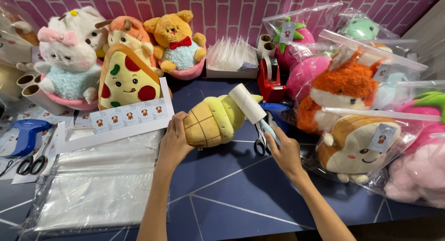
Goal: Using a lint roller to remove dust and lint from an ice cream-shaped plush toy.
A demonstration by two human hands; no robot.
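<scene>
While the left hand clamps its fingers around the cone end of one ice-cream plush, the right hand closes on the handle of one lint roller, whose white roll rests against the top of the plush. The plush lies tilted between both hands, just above the blue table. One pair of scissors lies just left of the right hand. A stack of clear bags lies left of the left hand. Right of the right hand, one bagged toast plush and one bagged fox plush rest. Beyond the left hand stands one pizza plush. Beyond the roller stands one red tape dispenser.
</scene>
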